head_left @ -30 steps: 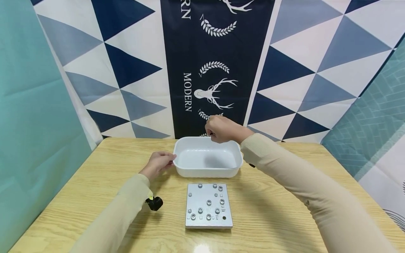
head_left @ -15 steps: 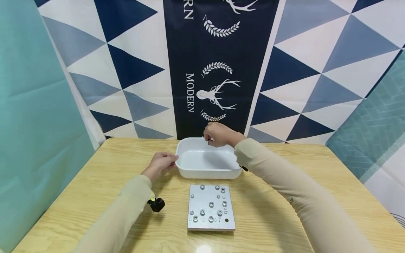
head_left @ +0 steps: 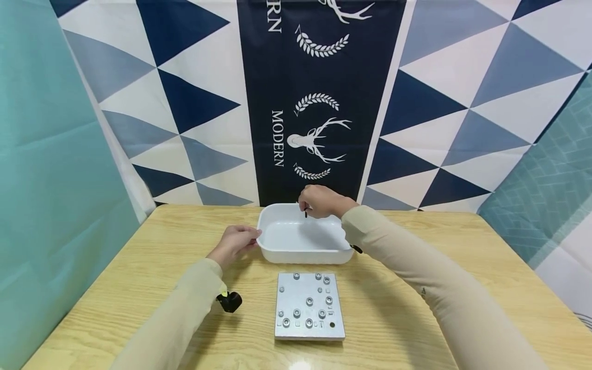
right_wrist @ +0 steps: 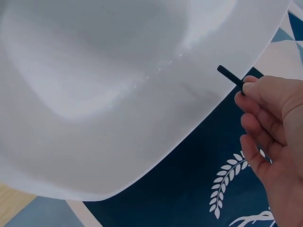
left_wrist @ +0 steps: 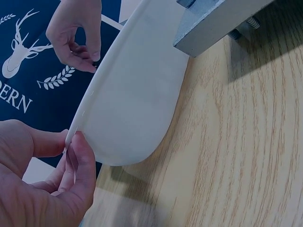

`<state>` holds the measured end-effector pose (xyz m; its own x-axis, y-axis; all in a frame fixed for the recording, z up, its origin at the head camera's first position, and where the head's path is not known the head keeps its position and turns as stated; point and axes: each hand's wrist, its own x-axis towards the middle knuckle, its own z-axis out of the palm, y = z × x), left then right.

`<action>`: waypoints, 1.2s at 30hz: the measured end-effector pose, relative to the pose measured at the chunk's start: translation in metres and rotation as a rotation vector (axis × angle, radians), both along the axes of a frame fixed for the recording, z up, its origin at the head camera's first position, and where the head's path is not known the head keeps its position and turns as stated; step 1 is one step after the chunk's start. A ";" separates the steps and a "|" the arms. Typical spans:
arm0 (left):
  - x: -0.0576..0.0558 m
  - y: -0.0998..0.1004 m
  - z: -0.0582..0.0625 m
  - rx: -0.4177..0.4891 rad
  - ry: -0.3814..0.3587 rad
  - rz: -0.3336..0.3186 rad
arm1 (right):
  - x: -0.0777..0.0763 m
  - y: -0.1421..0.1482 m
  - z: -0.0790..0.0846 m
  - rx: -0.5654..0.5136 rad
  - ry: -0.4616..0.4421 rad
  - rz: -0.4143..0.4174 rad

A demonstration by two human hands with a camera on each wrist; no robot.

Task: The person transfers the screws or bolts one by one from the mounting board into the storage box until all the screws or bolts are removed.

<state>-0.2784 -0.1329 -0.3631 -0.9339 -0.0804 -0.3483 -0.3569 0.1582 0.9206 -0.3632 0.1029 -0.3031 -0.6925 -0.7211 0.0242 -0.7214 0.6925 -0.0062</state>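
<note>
A white plastic basin (head_left: 305,256) stands on the wooden table. At its left end my left hand (head_left: 234,244) pinches the rim between thumb and fingers, plainly so in the left wrist view. Over the far rim, my right hand (head_left: 324,200) pinches a black screw (right_wrist: 229,76) between thumb and index finger. The threaded shank points out over the basin, while the fingertips hide the screw's other end. In front of the basin lies a silver metal plate (head_left: 296,294) with several socket-head screws in it and a dark hole near its front right corner.
Behind the table (head_left: 407,288) hangs a patterned cloth (head_left: 203,103) with triangles and a dark deer-print strip. A teal sheet (head_left: 60,154) borders the left side. Under my left sleeve sits a small black device (head_left: 229,301).
My right hand has come down a little toward the basin's far rim, with the screw still pinched. My left hand keeps its hold on the rim. The head view has shifted slightly.
</note>
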 end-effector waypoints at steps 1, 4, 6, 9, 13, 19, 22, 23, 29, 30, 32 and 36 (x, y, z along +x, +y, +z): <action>0.000 0.001 0.000 0.000 0.001 -0.001 | 0.000 0.000 0.000 0.002 0.002 -0.001; 0.000 0.002 -0.001 0.003 0.005 -0.001 | 0.000 0.000 0.001 0.002 -0.001 -0.006; -0.001 0.003 -0.001 0.001 0.007 -0.001 | 0.001 0.000 0.002 0.002 0.007 -0.002; -0.001 0.003 0.000 0.003 0.006 0.000 | 0.001 0.001 0.005 -0.001 0.006 -0.003; -0.001 0.003 0.001 0.000 0.004 0.001 | 0.003 0.003 0.011 -0.015 0.007 0.007; -0.001 0.002 0.002 0.003 -0.007 0.014 | 0.013 0.008 0.023 -0.046 0.042 0.054; 0.000 0.002 0.002 0.002 -0.011 0.019 | 0.027 0.012 0.026 -0.053 0.062 0.089; 0.000 0.002 0.002 0.001 -0.011 0.019 | 0.034 0.014 0.027 -0.054 0.070 0.099; -0.001 0.003 0.003 -0.002 -0.009 0.012 | 0.079 0.029 0.024 -0.074 0.168 0.210; -0.001 0.003 0.003 -0.002 -0.008 0.010 | 0.086 0.031 0.023 -0.075 0.186 0.236; 0.000 0.003 0.003 -0.003 -0.005 0.011 | 0.102 0.035 0.019 -0.068 0.221 0.278; 0.002 0.003 -0.001 -0.003 -0.002 0.011 | 0.132 0.041 0.008 -0.049 0.238 0.333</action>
